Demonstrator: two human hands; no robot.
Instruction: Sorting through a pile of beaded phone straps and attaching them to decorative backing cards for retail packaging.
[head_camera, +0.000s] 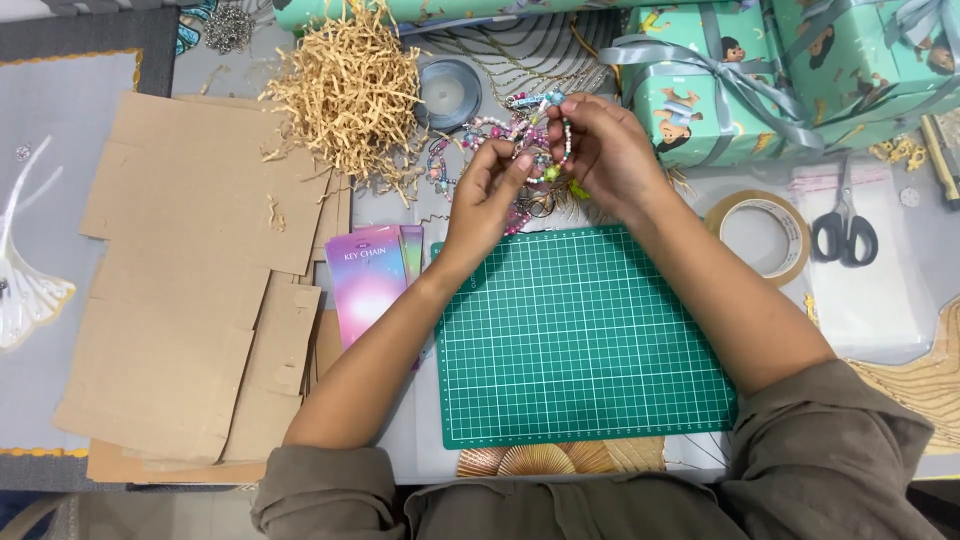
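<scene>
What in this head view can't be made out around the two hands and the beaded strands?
- Beaded strands: tangled and too small to count; partly hidden by the left hand and right hand.
- Wrapped gift boxes: cut off by the top edge.
- Flattened cardboard: overlapping sheets hide the lower ones.

Glossy plastic beads (520, 135), matt rubbery cutting mat (585, 340), rough brown cardboard (190, 290), crinkled paper shred (350, 90), satin ribbon (700, 65)

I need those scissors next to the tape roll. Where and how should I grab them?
Take the scissors by the black loop handles, reaching from the near side. They lie flat on a clear plastic bag, handles toward you, blades pointing away toward the gift boxes.
</scene>
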